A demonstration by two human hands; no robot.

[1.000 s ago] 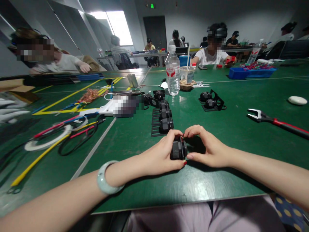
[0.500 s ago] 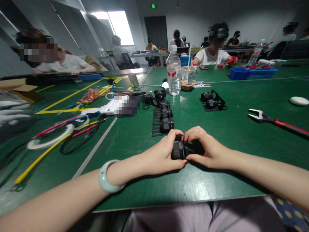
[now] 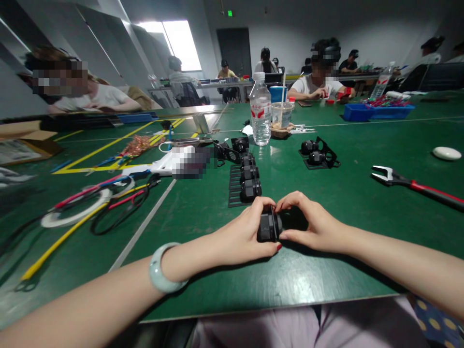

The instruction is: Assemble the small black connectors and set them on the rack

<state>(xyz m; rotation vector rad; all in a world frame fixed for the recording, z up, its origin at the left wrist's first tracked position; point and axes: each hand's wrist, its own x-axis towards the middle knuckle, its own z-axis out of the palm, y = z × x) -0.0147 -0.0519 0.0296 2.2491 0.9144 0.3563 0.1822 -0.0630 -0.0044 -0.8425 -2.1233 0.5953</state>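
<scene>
Between my two hands, close to the front edge of the table, is a black plastic cable gland [image 3: 266, 228] with a thin flange standing across it. My left hand [image 3: 246, 229] is closed on its hexagonal body, thumb below and fingers above. The thumb and fingertips of my right hand [image 3: 308, 220] curve round the gland's right end and pinch it at the flange. Just beyond, a row of black cable glands [image 3: 251, 190] lies on slotted black plates. Farther right, a black bracket [image 3: 328, 152] sits with a pair of glands.
A water bottle [image 3: 261, 111] and a cup with a straw [image 3: 282, 113] stand behind the row. At right lie a red-handled wrench [image 3: 416, 184] and a white oval object [image 3: 446, 153]. Cables [image 3: 65, 237] and a tape ring [image 3: 78, 220] are at left. Co-workers sit around.
My hands keep the same hold on the cable gland, with hardly any visible movement. The view has shifted slightly. Across the table, a co-worker's hand has come up in front of the chest.
</scene>
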